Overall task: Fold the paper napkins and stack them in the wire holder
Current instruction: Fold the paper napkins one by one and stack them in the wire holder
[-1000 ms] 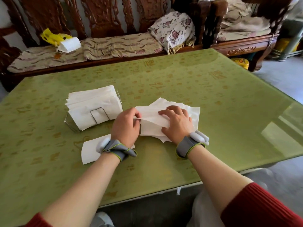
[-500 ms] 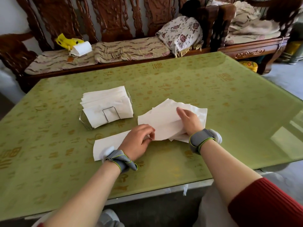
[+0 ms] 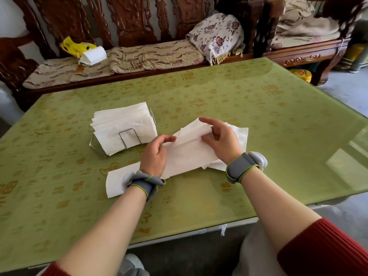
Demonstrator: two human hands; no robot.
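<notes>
A white paper napkin [image 3: 189, 154] is lifted at its far edge above a small loose pile of napkins [image 3: 240, 134] on the green table. My left hand [image 3: 155, 154] pinches its left side, and my right hand [image 3: 221, 138] pinches its upper right edge with the index finger stretched out. A wire holder [image 3: 127, 137] left of my hands carries a stack of folded napkins [image 3: 123, 124]. One folded napkin [image 3: 116, 182] lies flat by my left wrist.
The green patterned table [image 3: 278, 146] has its front edge close to my body. Behind it stands a carved wooden bench [image 3: 139, 20] with cushions, a flowered pillow [image 3: 217, 34], a yellow bag [image 3: 75, 45] and a white paper roll [image 3: 93, 55].
My right hand has gone from lying flat on the pile to pinching the top napkin's edge and raising it. My left hand has moved back up to take hold of its left side.
</notes>
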